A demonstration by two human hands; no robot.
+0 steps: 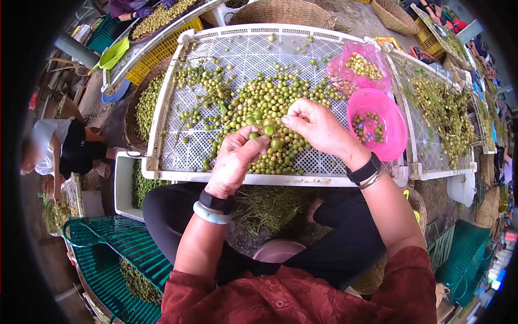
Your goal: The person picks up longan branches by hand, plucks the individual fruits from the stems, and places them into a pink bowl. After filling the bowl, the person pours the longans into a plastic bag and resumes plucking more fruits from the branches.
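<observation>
My left hand (232, 159) is closed, thumb against fingers, on a small cluster of round green fruits (268, 130) that juts out past the fingertips. My right hand (321, 129) is just to the right of that cluster. Its thumb and forefinger are pinched together, and anything between them is too small to make out. Both hands are above a white perforated tray (253, 176), over a heap of loose green-yellow fruits (286, 89). Fruits still on thin stems (202, 81) lie at the tray's left side.
A pink basin (395, 121) holding some fruits and a pink plastic bag (384, 81) of fruits are at the tray's right. Beyond them, another tray carries stemmed fruits (442, 116). A wicker basket (132, 121) of fruits stands left. Another person (65, 143) sits further left.
</observation>
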